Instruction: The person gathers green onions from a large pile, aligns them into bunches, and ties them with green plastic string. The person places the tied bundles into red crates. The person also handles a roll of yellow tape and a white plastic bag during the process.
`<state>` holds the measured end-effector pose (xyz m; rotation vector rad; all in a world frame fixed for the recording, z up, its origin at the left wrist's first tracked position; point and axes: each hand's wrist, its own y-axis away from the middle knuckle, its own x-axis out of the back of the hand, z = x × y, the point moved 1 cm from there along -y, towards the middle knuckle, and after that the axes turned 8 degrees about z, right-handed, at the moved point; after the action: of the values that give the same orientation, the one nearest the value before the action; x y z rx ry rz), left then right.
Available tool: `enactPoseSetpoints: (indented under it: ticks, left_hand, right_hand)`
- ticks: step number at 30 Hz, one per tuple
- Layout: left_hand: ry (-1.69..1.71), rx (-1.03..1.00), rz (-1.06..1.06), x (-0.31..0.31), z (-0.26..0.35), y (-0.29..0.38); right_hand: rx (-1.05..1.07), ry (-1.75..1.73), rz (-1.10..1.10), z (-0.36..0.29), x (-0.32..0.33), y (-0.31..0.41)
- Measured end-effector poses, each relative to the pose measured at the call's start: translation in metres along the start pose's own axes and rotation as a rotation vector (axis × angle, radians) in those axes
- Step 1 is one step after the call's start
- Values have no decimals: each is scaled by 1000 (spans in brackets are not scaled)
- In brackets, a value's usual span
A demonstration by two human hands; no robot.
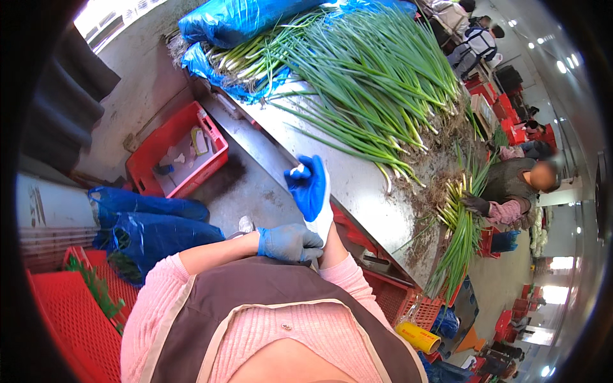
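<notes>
My right hand (pixel 309 189), in a bright blue-coated glove with a white knit cuff (pixel 323 224), is raised beside the metal table's edge. Its palm looks empty and its fingers are bent and partly apart; a small white patch shows at the fingertips, but I cannot tell what it is. My left hand (pixel 289 242), in a worn grey-blue glove, reaches across the front of my brown apron (pixel 258 282) and grips that cuff at the right wrist. Spring onions (pixel 364 76) with rooty white ends lie in a wide heap on the metal table (pixel 368 191) beyond both hands.
Blue plastic wrap (pixel 239 21) covers onions at the far end. A red crate (pixel 177 148) and blue-bagged bundles (pixel 165 232) stand left. Across the table, a co-worker's gloved hand (pixel 475 205) holds onions. A yellow film roll (pixel 417 337) lies at lower right.
</notes>
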<state>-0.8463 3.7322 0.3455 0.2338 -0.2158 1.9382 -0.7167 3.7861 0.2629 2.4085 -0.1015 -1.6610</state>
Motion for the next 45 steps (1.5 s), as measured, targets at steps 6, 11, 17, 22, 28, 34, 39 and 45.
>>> enactPoseSetpoints:
  ticks: [6,11,17,22,28,34,39,45]
  left_hand:
    - [-104,-16,155,57,-32,13]
    - [115,143,493,101,-57,34]
    - [165,583,966,160,-100,94]
    - [183,701,1245,186,-123,122]
    - [106,730,1277,217,-120,65]
    - [48,803,1210,240,-122,25]
    - [-8,810,1174,248,-130,10]
    - [-91,847,1123,241,-144,8]
  right_hand:
    - [-237,749,-32,35,-81,-46]
    - [215,1285,217,-68,-121,-92]
    - [885,1189,337,-284,-114,-224]
    - [873,2083,602,-403,-54,-332]
    - [808,2557,337,-406,-57,-427]
    - [829,2756,268,-397,-35,-458]
    - [915,2107,618,-405,-21,-455]
    - [912,1873,706,-410,-6,-461]
